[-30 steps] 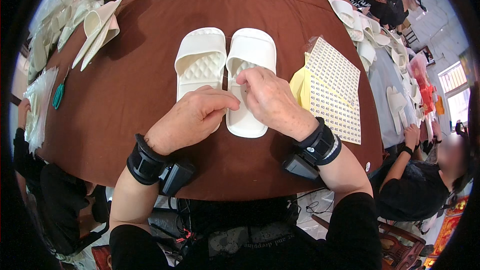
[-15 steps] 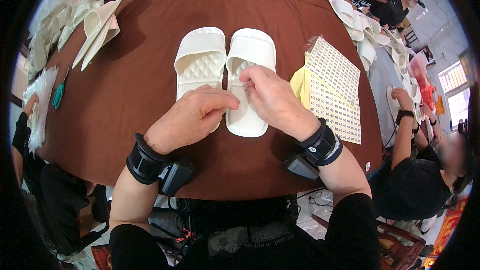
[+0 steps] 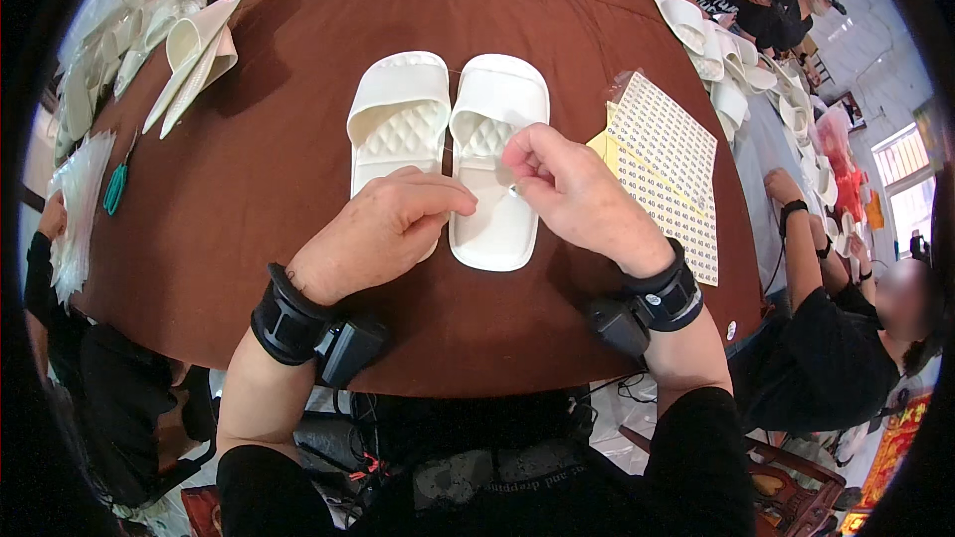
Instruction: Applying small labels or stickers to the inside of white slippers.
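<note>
Two white slide sandals lie side by side, touching, toes away from the person, on a brown table [image 3: 249, 169]. The left hand [image 3: 383, 234] rests on the heel end of the left sandal [image 3: 398, 119], its fingers drawn together with the tips pinched toward the other hand; what they pinch, if anything, is too small to tell. The right hand [image 3: 577, 194] hovers over the middle of the right sandal [image 3: 495, 169], thumb and forefinger closed on a small pale item [image 3: 514, 191], possibly a sticker, just above the footbed. The two hands' fingertips sit near each other over the gap between the sandals. Each wrist carries one black strap with a small black device: two in all. Just right of the right hand lies one white sheet of small stickers [image 3: 665, 164] on top of yellow sheets. At the table's left edge are a leaning bunch of white sandals [image 3: 194, 55] and one pair of green-handled scissors [image 3: 115, 187]; more white sandals [image 3: 711, 45] are piled along the right edge. Another person's hand [image 3: 781, 184] reaches in at far right.
</note>
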{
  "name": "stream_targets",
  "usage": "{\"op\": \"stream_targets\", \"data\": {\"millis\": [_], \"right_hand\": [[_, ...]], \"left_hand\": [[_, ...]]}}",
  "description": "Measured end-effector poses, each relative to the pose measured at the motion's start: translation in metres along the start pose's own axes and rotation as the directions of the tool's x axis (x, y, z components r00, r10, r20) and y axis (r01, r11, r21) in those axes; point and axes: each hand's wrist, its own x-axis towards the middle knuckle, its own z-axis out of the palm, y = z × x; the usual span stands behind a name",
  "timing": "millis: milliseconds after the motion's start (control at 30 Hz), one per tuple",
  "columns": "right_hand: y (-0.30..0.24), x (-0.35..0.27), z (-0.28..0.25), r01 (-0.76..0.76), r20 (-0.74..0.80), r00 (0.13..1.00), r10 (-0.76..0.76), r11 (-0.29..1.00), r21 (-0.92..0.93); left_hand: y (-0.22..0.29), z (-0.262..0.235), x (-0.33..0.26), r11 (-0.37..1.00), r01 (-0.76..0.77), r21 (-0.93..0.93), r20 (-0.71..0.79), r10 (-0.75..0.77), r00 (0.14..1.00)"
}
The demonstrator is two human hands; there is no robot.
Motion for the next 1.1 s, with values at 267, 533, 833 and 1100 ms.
{"op": "stream_targets", "data": {"millis": [267, 533, 833, 1100], "right_hand": [[0.005, -0.003, -0.002, -0.013, 0.032, 0.999, 0.018, 0.988, -0.153], [0.004, -0.006, 0.001, 0.119, -0.003, 0.992, -0.126, 0.951, -0.286], [-0.004, -0.010, -0.002, 0.127, -0.004, 0.989, -0.146, 0.873, -0.471], [-0.002, -0.007, -0.002, 0.125, -0.036, 0.987, -0.158, 0.887, -0.444]], "left_hand": [[0.001, 0.000, 0.002, 0.999, 0.029, -0.037, -0.001, -0.029, 1.000], [0.001, -0.001, 0.002, 1.000, 0.012, -0.028, 0.010, -0.012, 1.000], [0.003, 0.000, 0.001, 0.999, 0.020, -0.033, 0.005, -0.020, 1.000], [0.001, -0.002, 0.003, 0.999, 0.040, -0.034, 0.016, -0.039, 0.999]]}}
